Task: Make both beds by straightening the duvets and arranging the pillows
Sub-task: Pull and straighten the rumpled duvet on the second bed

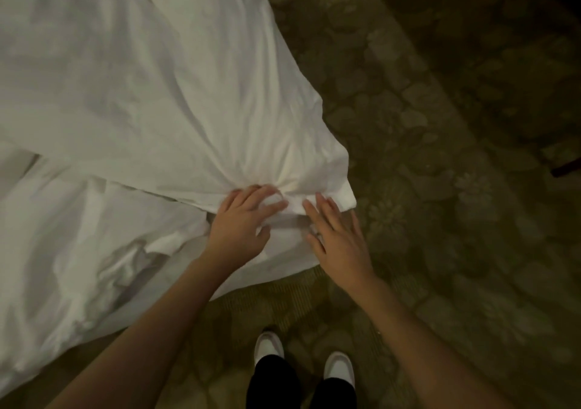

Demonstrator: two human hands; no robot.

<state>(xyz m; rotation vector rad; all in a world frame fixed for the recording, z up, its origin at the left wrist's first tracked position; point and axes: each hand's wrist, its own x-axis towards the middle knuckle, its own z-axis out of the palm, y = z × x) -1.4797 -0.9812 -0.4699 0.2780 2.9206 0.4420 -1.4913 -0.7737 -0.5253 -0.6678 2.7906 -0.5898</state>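
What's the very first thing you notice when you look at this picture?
The big white duvet fills the left side, bunched into creases at its near corner. Right there, in the middle of the view, the left hand grips a gathered fold of it, while the right hand lies with fingers spread on the cloth beside it. Below them, two white shoes stand on a dim, flower-patterned carpet.

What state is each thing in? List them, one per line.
Duvet: rumpled, its corner bunched and overhanging the bed.
Bed sheet: creased, hanging loose.
Left hand: fingers curled, gripping the duvet corner.
Right hand: fingers extended, flat on the fabric.
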